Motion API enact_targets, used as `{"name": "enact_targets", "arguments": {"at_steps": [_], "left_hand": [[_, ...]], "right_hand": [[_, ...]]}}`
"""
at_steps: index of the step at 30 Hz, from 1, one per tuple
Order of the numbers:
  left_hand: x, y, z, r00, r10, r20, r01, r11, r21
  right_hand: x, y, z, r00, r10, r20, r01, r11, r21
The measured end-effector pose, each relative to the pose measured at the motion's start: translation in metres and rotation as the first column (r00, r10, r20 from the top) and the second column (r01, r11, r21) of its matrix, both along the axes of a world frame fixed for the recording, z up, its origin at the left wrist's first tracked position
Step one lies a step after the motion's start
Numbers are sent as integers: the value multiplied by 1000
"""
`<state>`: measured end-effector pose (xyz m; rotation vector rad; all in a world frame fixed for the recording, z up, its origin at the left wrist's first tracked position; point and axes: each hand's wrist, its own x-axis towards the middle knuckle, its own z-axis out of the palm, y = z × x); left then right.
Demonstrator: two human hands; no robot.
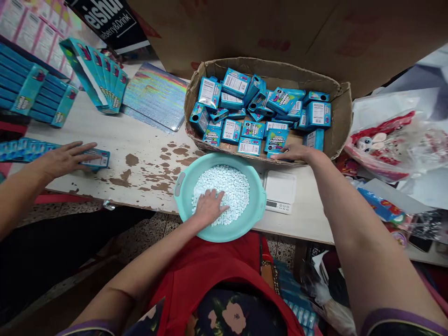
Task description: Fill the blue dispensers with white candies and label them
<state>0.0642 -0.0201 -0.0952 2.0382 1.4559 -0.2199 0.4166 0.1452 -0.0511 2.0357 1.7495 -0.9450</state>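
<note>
Several boxes (276,138) by the right hand (296,153) read "CARAMELO".

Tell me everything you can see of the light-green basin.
The light-green basin is round, wide and plastic-looking, with a grey oval inset in its left handle. It sits upright on the table, left of the scale, its near rim reaching past the edge. Small white pieces cover much of its floor, and the left hand lies spread on them.

We've got "CARAMELO MACIZO" on the box (277,138) right by our right fingers (284,155). Way past our left fingers (213,195), ahead and left, the black sign (112,22) gives us a cut-off "eishu" and "&Drink". White label (248,147) left of our right fingers: too tiny.
</note>
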Motion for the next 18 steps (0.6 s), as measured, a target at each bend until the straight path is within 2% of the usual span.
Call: {"name": "enact_targets", "arguments": {"at_steps": [3,5,7,10,12,14,16,18], "left_hand": [[29,29,-15,992,83,92,-98,981,171],[52,38,-29,985,85,151,-115,973,198],[68,30,-40,980,4,198,-45,979,201],[68,2,-42,936,-259,241,204,952,229],[51,-14,-37,864,-448,231,394,886,244],[26,-21,-30,785,-588,197,535,803,262],[0,-21,-23,736,-660,149,611,743,271],[-22,-15,-18,725,-681,106,642,723,254]], "right_hand": [[-5,-1,3,998,-65,-13,63,991,-119],[-7,0,6,991,-126,-39,121,985,-122],[-6,-1,12,976,-186,-113,173,978,-115],[-1,-8,31,901,-289,-323,293,955,-38],[2,-22,46,789,-314,-528,394,918,42],[-2,-45,57,611,-279,-741,480,875,67],[-13,-74,60,406,-244,-881,545,838,19],[-33,-107,56,227,-249,-942,598,799,-67]]}}
